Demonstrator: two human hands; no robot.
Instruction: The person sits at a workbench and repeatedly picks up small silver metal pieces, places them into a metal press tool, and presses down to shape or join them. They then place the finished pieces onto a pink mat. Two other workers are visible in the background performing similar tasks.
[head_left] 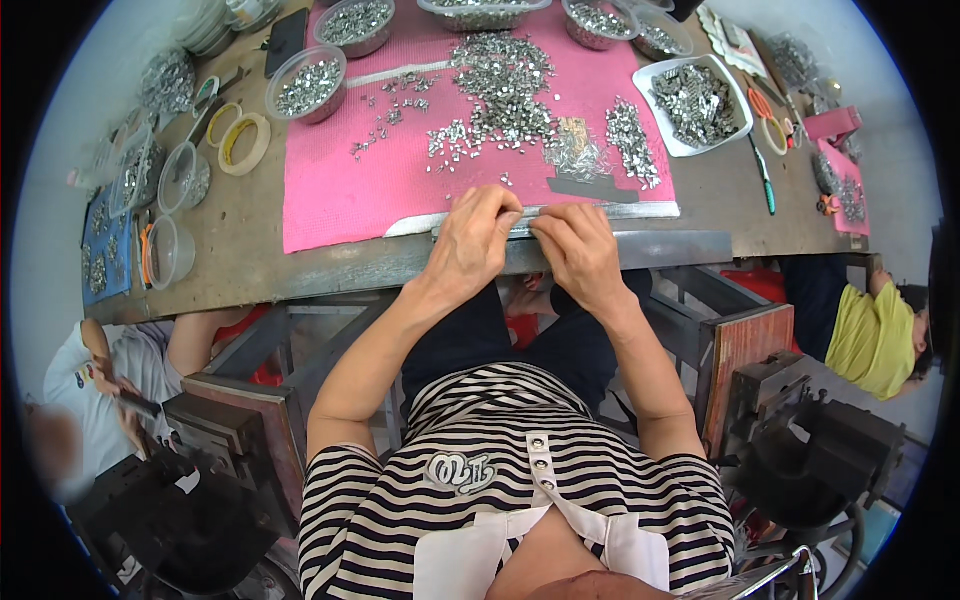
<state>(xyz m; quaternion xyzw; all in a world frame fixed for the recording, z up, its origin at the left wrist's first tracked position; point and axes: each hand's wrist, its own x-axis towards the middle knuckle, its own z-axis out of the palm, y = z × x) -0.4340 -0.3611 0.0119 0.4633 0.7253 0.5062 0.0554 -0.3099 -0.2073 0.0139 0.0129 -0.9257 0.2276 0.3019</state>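
Left hand (468,240) and right hand (584,250) curl at a silvery strip (521,230) (whether pinching, I cannot tell).

My left hand (468,245) and right hand (580,250) partly hide the metallic strip (521,229) between them; beyond, the view's upper edge crops a clear tub (430,8).
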